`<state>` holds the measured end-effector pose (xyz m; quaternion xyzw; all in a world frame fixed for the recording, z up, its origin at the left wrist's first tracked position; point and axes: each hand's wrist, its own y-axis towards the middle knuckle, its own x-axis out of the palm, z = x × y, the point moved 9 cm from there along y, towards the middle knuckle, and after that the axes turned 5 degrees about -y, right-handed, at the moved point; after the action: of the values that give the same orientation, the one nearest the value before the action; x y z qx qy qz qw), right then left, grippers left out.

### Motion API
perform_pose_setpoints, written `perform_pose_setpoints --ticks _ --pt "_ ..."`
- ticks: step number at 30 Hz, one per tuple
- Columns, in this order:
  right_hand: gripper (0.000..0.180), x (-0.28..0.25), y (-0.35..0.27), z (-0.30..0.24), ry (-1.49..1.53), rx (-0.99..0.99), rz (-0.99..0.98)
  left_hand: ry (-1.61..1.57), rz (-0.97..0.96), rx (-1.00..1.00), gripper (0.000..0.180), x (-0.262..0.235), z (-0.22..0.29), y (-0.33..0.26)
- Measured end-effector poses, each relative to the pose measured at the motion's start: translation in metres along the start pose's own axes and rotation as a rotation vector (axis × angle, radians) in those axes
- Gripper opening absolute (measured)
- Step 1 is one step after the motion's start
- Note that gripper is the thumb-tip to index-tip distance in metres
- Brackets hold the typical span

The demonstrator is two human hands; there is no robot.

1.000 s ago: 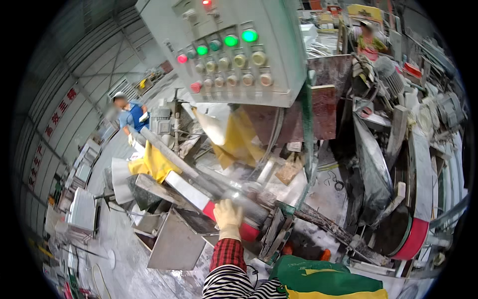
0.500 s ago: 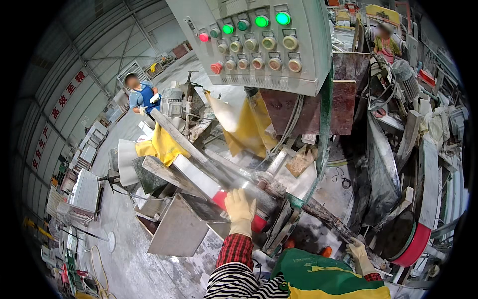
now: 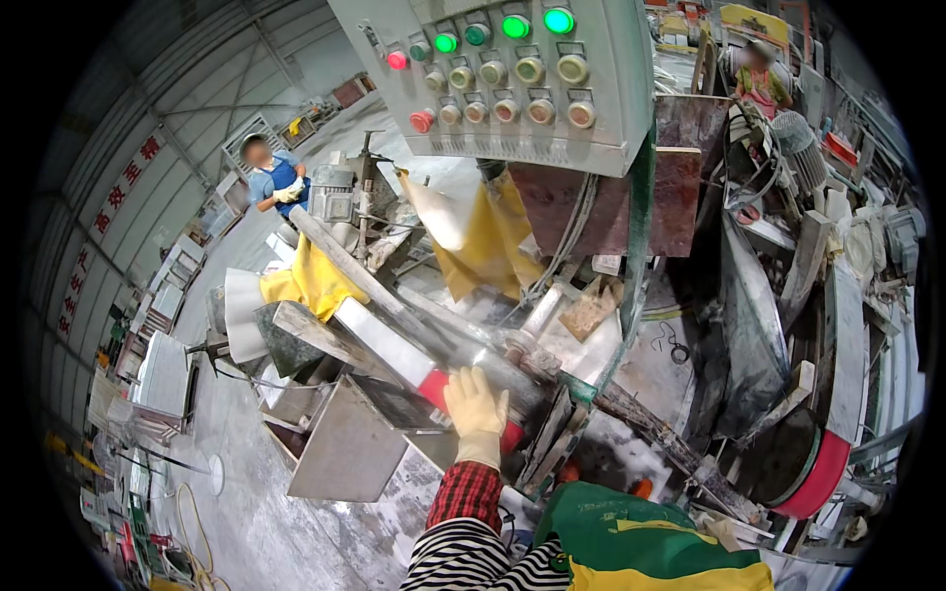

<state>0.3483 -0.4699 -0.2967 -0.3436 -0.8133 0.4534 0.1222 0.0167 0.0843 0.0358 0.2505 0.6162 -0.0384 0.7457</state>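
Note:
My left hand (image 3: 476, 406), in a cream rubber glove, lies flat with its fingers stretched out. It rests over a red band (image 3: 435, 387) at the near end of a long white strip (image 3: 384, 342), which runs away to the upper left on the machine. Beside the fingers sits a grey, blurred cylindrical part (image 3: 498, 379). Only a small patch of cream glove from my right hand (image 3: 724, 535) shows beyond the green and yellow apron (image 3: 631, 532); its fingers are hidden. Nearest to it is a dirty metal bar (image 3: 680, 458).
A grey control box (image 3: 512, 89) with lit green buttons hangs ahead. A yellow cloth (image 3: 313, 279) drapes over the machine. On the right stands a red-rimmed drum (image 3: 820, 483). One person in blue (image 3: 276, 182) stands far left, another (image 3: 761, 84) far right. A tilted board (image 3: 345, 443) leans at left.
My right hand has drawn back from the metal bar toward my body, mostly behind the apron. My left hand stays on the red band. The far-left person's hands have come together.

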Motion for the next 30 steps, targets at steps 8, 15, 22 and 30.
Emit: perform_pose_setpoints --ticks 8,15,22,30 --pt "0.046 0.013 -0.013 -0.015 0.003 -0.098 0.033 0.02 0.034 0.022 0.074 0.002 0.004 -0.007" --pt "0.045 0.024 -0.02 -0.036 -0.011 -0.17 0.033 0.021 0.048 0.056 0.075 0.003 0.009 -0.014" --pt "0.045 0.018 -0.015 -0.032 -0.124 -0.188 0.031 0.023 0.02 0.069 0.077 0.007 0.01 -0.019" --pt "0.045 0.015 -0.007 -0.031 -0.329 -0.246 0.041 0.031 -0.002 0.073 0.078 0.007 0.017 -0.025"
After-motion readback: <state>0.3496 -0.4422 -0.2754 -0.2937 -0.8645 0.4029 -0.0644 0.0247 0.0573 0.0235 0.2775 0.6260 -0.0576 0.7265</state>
